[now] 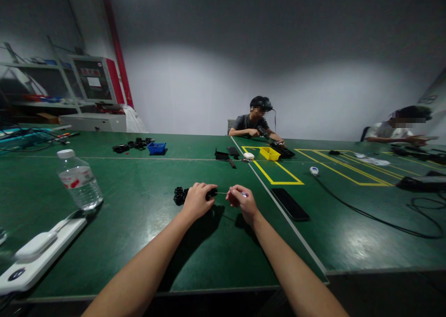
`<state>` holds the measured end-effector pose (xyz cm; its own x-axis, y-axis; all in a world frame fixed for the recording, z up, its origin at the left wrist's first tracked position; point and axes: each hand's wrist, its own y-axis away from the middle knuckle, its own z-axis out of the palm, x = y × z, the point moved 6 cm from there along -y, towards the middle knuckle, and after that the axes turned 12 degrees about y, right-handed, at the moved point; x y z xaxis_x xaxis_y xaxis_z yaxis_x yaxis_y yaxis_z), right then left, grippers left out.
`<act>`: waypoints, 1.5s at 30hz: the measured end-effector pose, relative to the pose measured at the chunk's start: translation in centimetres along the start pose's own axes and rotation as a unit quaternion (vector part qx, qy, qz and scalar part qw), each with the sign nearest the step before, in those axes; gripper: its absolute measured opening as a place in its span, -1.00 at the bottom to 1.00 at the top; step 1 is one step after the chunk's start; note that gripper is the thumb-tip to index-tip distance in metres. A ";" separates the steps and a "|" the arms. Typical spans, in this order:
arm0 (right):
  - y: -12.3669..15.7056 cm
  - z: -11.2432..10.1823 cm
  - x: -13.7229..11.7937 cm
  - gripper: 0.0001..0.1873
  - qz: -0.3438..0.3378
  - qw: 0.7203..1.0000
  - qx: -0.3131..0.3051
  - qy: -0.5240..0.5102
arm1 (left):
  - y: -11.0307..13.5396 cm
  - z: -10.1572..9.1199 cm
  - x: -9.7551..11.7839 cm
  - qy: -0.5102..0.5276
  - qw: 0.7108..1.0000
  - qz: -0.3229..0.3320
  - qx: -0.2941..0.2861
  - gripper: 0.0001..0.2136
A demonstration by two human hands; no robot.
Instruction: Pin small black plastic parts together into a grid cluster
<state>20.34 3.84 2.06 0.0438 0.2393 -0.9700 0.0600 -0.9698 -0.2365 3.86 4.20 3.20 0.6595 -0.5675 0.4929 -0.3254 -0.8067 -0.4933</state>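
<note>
My left hand (199, 200) is wrapped over a black part (211, 194) near the middle of the green table, its fingers hiding most of it. Just left of that hand, a dark knobbly black piece (180, 196) shows on the tabletop; whether it joins the held part I cannot tell. In my right hand (240, 199) is a screwdriver (244, 195) with a thin metal shaft and a pale, partly hidden handle. The shaft lies nearly level and points left, its tip at or close to the black part.
Left stand a water bottle (81, 180) and a white power strip (42, 254). Farther back are black parts (134, 144), a blue tray (156, 148) and a yellow tray (270, 153). A phone (290, 204) and a black cable (362, 213) lie right. Two people sit across the table.
</note>
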 end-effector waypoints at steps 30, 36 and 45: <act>-0.3 0.8 0.2 -0.67 -0.051 0.993 -0.047 0.101 | 0.0 0.3 0.6 -0.019 0.999 0.006 -0.040 -0.60; -0.3 1.0 0.7 -0.71 -0.045 0.993 -0.053 0.099 | 0.0 0.4 0.9 -0.035 0.998 0.006 -0.046 -0.60; -0.3 1.3 0.7 -0.73 -0.053 0.991 -0.072 0.101 | 0.0 0.4 1.3 -0.056 0.997 0.022 -0.053 -0.68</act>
<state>19.09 4.20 1.35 0.2283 0.3573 -0.9056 0.2157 -0.9257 -0.3109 4.99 3.49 3.56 0.7130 -0.5853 0.3861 -0.4220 -0.7979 -0.4304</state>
